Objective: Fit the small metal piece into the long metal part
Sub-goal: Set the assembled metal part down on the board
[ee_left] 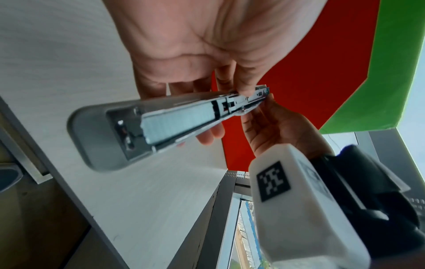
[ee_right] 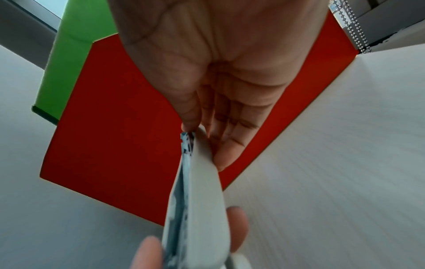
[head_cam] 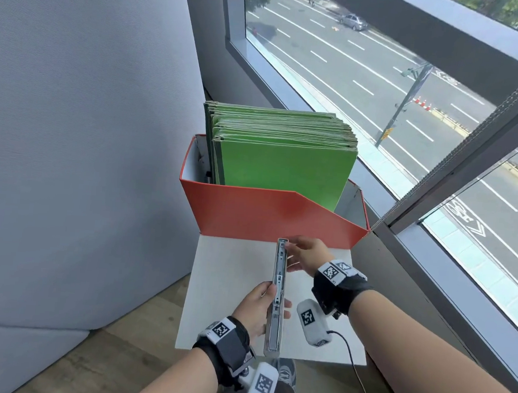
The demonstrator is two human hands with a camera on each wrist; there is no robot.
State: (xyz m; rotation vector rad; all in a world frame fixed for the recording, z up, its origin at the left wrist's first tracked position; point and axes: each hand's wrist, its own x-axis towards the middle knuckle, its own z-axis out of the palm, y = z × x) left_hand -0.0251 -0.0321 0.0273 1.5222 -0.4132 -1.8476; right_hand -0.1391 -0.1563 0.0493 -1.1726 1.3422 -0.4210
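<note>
Your left hand (head_cam: 256, 307) grips the long metal part (head_cam: 277, 294); your right hand (head_cam: 304, 255) pinches the small metal piece (ee_left: 243, 100) at its far end. Seating under way; next, press it home squarely.

Left hand (head_cam: 256, 309) gripping the near half of the long metal part (head_cam: 277, 297), fingers curling around it, right hand (head_cam: 304, 254) pinching its far end, thumb on top, both forearms reaching forward

We've got bare white board (head_cam: 229, 287) beside both hands; red box (head_cam: 265, 215) walls off the far edge.
</note>
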